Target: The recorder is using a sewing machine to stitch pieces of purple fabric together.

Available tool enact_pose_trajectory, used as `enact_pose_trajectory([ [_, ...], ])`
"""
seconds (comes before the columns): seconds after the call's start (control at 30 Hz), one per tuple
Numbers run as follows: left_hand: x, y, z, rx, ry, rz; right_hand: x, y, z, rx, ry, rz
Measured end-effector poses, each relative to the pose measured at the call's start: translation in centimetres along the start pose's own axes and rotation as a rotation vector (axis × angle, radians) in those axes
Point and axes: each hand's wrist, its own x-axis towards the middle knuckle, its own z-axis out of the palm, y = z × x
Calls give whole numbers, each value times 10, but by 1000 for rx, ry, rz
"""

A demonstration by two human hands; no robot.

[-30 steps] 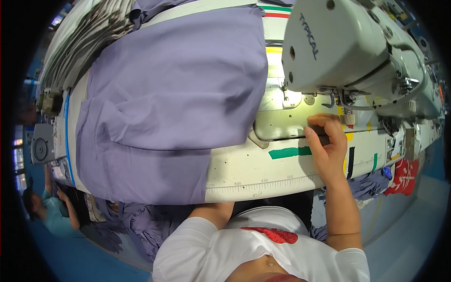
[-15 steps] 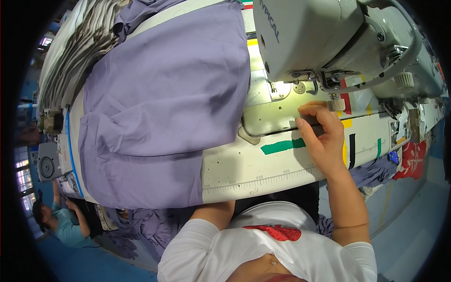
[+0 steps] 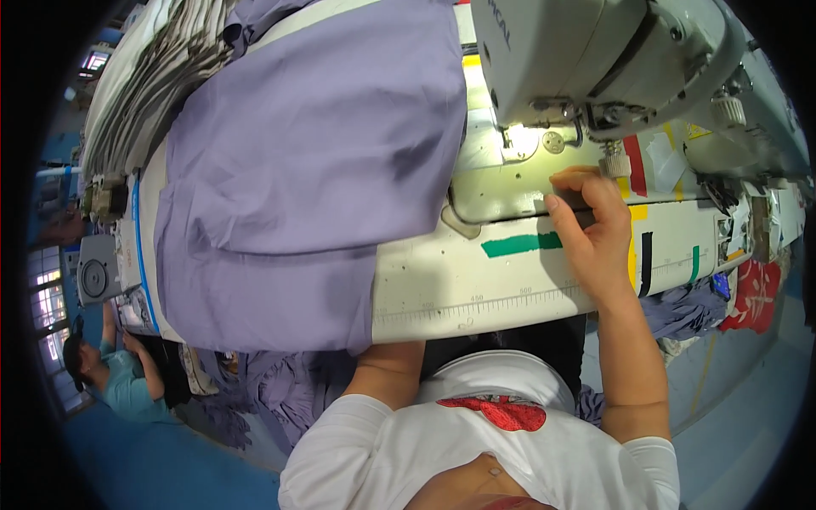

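Observation:
My right hand (image 3: 595, 229) rests on the sewing machine's metal bed plate (image 3: 501, 191), just in front of the needle area. Its fingers are curled, with a gap between thumb and forefinger and nothing visible in it. A wide piece of lavender fabric (image 3: 314, 144) lies over the left of the table, its lower edge hanging at the front rim. My left forearm (image 3: 389, 374) goes under that front edge beside the fabric. The left hand itself is hidden there. The white sewing machine (image 3: 561, 59) stands at the back right, its lamp lighting the needle plate.
A tall stack of pale cut pieces (image 3: 153, 76) stands far left. A measuring scale (image 3: 501, 293) runs along the white tabletop (image 3: 425, 268). More lavender fabric (image 3: 285, 387) hangs below the table. Another person (image 3: 123, 374) works at lower left. A red cloth (image 3: 752, 293) hangs at right.
The whole view has shifted a little, so the table and machine appear higher and farther right. My right hand keeps its pose at the bed plate; the left stays hidden.

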Motion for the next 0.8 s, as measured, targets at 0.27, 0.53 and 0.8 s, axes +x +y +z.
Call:
enact_pose_trajectory([
  [0.27,-109,28,-18,-787,-639,-567,-5,12,4,80,0,14],
  [0.53,-163,42,-51,-799,-703,-743,-42,-11,-9,-33,173,-174],
  [0.8,-189,61,-40,-834,-667,-842,-182,-48,-6,852,-240,453],
])
